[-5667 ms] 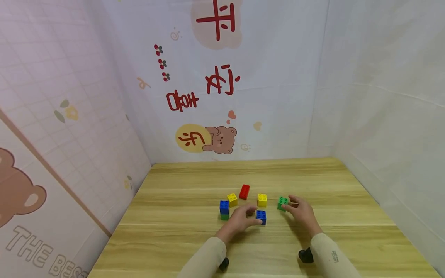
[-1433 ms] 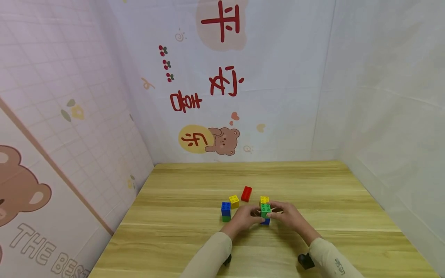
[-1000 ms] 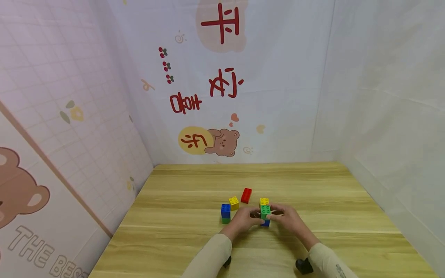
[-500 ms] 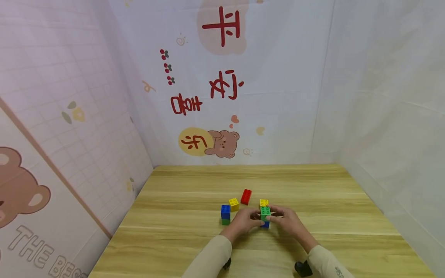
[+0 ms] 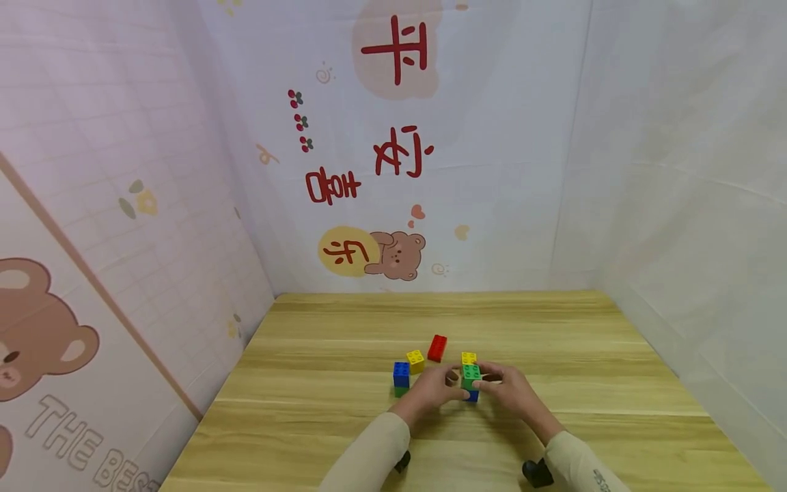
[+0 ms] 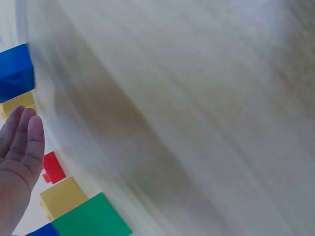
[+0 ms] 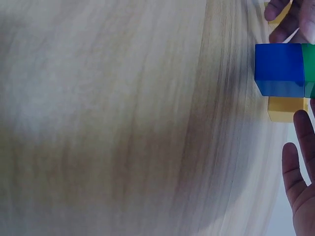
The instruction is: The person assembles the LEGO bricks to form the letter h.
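A green brick sits atop a blue brick in the head view, between the two hands. From the right, my right hand pinches the green brick between thumb and fingers. On the other side, my left hand holds the lower blue brick, its thumb at the front and fingertips toward the back. The left wrist view shows several left fingers extended below the blue brick. In the right wrist view, straight right fingers show beside the blue brick and green brick.
Left of the hands, a second blue brick is stacked on a green one. One yellow brick lies behind that stack, another yellow brick just behind the held pair. A long red brick lies farther back on the wooden table.
Since the oldest frame, the right hand has carried the green brick leftward onto the blue one, and the left fingers have come closer around it. Over the last second the hands barely move.
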A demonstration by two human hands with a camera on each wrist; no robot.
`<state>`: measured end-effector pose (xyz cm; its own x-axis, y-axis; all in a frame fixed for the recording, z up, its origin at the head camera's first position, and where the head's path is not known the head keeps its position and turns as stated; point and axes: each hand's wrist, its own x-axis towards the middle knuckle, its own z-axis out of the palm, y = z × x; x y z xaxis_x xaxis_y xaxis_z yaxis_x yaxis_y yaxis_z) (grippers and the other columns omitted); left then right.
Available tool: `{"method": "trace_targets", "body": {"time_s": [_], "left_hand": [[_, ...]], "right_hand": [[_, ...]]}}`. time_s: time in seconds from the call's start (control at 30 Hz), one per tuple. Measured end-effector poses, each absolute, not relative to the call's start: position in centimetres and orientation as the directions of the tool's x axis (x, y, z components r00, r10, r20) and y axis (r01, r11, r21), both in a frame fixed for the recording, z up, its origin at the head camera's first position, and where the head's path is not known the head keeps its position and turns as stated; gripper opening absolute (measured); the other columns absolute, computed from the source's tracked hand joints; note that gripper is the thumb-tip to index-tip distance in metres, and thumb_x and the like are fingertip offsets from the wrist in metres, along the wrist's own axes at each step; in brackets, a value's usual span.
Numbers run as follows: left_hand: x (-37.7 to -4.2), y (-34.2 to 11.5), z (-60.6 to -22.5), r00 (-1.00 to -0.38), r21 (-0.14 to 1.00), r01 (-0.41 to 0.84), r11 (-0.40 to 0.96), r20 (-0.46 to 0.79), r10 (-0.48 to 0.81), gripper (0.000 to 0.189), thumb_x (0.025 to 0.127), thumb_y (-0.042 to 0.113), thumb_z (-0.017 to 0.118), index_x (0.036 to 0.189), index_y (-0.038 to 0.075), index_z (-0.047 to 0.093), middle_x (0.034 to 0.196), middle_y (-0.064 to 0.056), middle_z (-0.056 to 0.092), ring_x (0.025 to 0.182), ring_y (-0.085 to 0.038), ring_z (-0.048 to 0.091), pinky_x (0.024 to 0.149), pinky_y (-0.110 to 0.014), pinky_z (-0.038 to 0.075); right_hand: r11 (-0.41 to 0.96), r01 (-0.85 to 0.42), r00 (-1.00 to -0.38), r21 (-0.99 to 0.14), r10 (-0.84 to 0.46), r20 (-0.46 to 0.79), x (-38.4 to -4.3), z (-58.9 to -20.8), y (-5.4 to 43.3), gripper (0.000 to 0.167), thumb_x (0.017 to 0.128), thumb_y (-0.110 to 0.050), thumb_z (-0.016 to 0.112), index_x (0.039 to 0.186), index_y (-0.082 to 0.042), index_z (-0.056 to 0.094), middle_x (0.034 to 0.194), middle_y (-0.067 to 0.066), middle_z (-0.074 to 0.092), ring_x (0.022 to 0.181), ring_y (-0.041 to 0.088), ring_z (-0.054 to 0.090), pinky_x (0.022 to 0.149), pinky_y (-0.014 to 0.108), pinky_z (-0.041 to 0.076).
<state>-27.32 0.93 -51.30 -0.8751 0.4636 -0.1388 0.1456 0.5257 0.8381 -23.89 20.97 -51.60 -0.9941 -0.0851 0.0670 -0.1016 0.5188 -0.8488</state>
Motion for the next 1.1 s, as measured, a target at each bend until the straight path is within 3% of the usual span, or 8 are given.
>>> {"method": "trace_targets", "body": {"time_s": [0.17, 0.4, 0.83, 1.1], "left_hand": [[-27.5, 0.6, -50.1, -0.869, 0.852, 0.168, 0.495, -0.109, 0.482, 0.064, 0.087, 0.027, 0.079, 0.143, 0.012, 0.053, 0.124, -0.009, 0.063, 0.109, -0.024, 0.06, 0.09, -0.042, 0.052], [-28.1, -0.1, -48.5, -0.872, 0.859, 0.214, 0.465, -0.046, 0.488, 0.058, 0.089, 0.028, 0.077, 0.14, 0.011, 0.055, 0.125, -0.011, 0.063, 0.109, -0.025, 0.06, 0.09, -0.042, 0.052], [-30.0, -2.8, -45.8, -0.899, 0.866, 0.273, 0.418, 0.074, 0.432, 0.052, 0.093, 0.03, 0.072, 0.14, 0.013, 0.057, 0.123, -0.008, 0.065, 0.107, -0.022, 0.061, 0.085, -0.036, 0.054], [-30.9, -5.4, -45.6, -0.919, 0.887, 0.232, 0.4, 0.065, 0.388, 0.048, 0.096, 0.033, 0.067, 0.14, 0.017, 0.056, 0.128, -0.005, 0.062, 0.115, -0.024, 0.058, 0.093, -0.042, 0.051]], "right_hand": [[0.527, -0.089, -0.995, -0.845, -0.081, 0.054, -24.0, -51.9, 21.3, 0.053, 0.087, -0.021, 0.078, 0.133, 0.001, 0.061, 0.12, 0.016, 0.067, 0.105, 0.033, 0.064, 0.086, 0.048, 0.053], [0.537, -0.036, -0.999, -0.843, -0.047, 0.012, -23.9, -51.7, 21.5, 0.065, 0.087, -0.038, 0.077, 0.138, -0.003, 0.056, 0.128, 0.015, 0.063, 0.114, 0.035, 0.06, 0.093, 0.055, 0.048], [0.51, -0.067, -0.997, -0.858, 0.005, 0.081, -24.8, -50.6, 20.9, 0.054, 0.096, -0.036, 0.066, 0.139, -0.005, 0.056, 0.133, 0.017, 0.06, 0.118, 0.034, 0.058, 0.094, 0.052, 0.049], [0.502, -0.071, -0.992, -0.862, 0.056, 0.114, -25.4, -50.0, 19.8, 0.057, 0.097, -0.044, 0.062, 0.138, -0.005, 0.057, 0.137, 0.016, 0.058, 0.121, 0.032, 0.057, 0.098, 0.051, 0.047]]}}
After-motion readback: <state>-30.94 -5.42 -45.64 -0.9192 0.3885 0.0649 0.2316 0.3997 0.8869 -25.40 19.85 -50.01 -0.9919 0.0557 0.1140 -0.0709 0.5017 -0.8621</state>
